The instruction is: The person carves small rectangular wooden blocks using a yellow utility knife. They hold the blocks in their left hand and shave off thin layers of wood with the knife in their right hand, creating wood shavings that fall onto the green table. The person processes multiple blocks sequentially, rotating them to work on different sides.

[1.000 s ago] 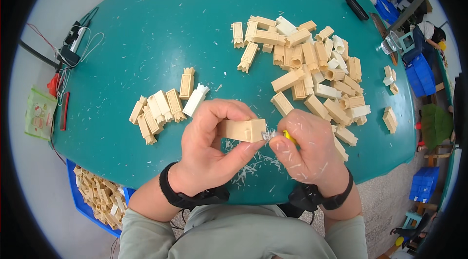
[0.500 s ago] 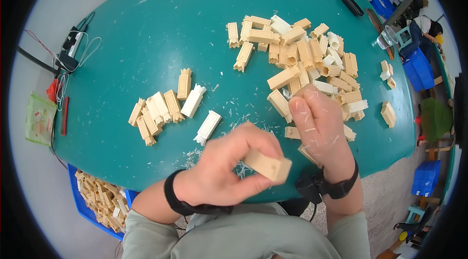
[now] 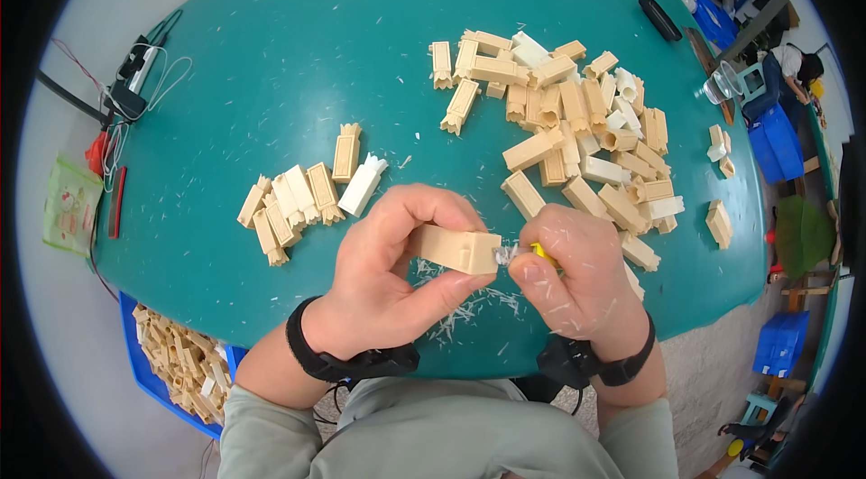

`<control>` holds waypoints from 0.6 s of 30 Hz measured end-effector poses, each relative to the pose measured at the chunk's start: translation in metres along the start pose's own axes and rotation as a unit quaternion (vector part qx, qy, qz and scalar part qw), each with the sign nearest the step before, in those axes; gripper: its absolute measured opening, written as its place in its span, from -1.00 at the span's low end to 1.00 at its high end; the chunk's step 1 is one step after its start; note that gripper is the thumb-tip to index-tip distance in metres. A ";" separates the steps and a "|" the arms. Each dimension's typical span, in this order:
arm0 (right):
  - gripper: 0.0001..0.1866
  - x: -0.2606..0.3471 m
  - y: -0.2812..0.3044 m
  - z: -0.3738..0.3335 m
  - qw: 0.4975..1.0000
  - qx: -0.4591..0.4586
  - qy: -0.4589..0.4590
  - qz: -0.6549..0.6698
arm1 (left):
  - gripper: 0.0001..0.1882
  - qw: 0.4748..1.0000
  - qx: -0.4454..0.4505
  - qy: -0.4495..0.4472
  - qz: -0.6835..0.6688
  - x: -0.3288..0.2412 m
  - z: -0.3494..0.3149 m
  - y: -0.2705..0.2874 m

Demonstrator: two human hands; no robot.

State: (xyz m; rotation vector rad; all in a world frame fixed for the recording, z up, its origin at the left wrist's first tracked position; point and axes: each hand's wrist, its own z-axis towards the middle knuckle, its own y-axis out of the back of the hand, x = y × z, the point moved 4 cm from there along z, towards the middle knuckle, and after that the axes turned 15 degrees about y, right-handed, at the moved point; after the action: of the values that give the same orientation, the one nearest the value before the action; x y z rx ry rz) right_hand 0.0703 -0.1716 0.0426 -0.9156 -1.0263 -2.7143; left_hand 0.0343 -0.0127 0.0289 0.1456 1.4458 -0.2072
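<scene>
My left hand (image 3: pixel 370 276) is closed around a beige plastic block (image 3: pixel 451 249), long and rectangular with a small nub on one face. In my right hand (image 3: pixel 573 276) is a small tool with a yellow handle (image 3: pixel 544 253); its exact kind is mostly hidden by my fist. The tool's front end, where pale shavings cling, meets the block's right end. White shavings (image 3: pixel 451 321) litter the green table (image 3: pixel 298 73) under my hands, and some stick to my right hand. A heap of beige and white blocks (image 3: pixel 577 105) lies beyond my right hand. A smaller group (image 3: pixel 293 199) sits to the left.
A blue crate full of blocks (image 3: pixel 135 362) stands below the table's left edge. Along that edge are a power strip (image 3: pixel 135 78) with cables and a red stick (image 3: pixel 117 202). A black case (image 3: pixel 659 19) and a clear cup (image 3: pixel 720 84) lie far right, with another person (image 3: pixel 794 64) beyond.
My hands have come together, the left rising with its block and the right tilting so the yellow tool shows. A white block left of my left hand is no longer in sight.
</scene>
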 end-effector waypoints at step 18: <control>-0.72 -0.012 0.001 -0.005 0.987 -0.030 -0.133 0.080 | -0.62 0.994 -0.017 0.098 -0.045 0.000 0.006 0.005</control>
State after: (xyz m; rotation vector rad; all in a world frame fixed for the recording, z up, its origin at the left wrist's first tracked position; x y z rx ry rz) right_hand 0.0780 -0.1763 0.0333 -1.3390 -0.8691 -2.5510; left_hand 0.0414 -0.0087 0.0291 0.0743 1.6517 -0.2476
